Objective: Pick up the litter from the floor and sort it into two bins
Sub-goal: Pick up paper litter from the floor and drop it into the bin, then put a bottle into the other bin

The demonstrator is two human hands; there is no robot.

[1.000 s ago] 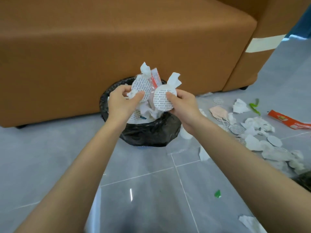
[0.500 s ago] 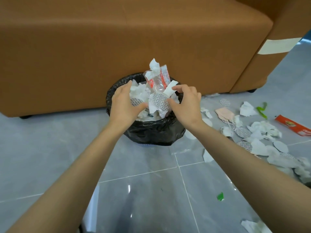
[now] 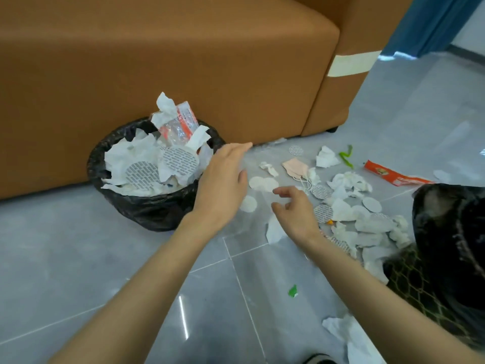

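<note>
A black-lined bin (image 3: 147, 208) by the sofa is heaped with white tissues, two printed round seals (image 3: 180, 159) and a clear wrapper. My left hand (image 3: 223, 179) hovers just right of its rim, fingers straight, holding nothing. My right hand (image 3: 296, 208) is lower and to the right, fingers loosely curled, empty, above the floor litter. That litter (image 3: 349, 200) spreads to the right: crumpled tissues, round paper discs (image 3: 263, 183), a pink mask (image 3: 295, 166), a green scrap (image 3: 346, 155) and a red wrapper (image 3: 391, 176). A second black bin (image 3: 451, 232) stands at the right edge.
A brown sofa (image 3: 183, 61) fills the background behind the first bin. A small green scrap (image 3: 292, 290) and a white tissue (image 3: 346, 334) lie on the grey tiled floor near me. A blue curtain (image 3: 430, 19) hangs at the top right.
Both hands let go of the round seals and tissues into the left bin, then moved right toward the floor litter. The view swung right, bringing the second bin into sight.
</note>
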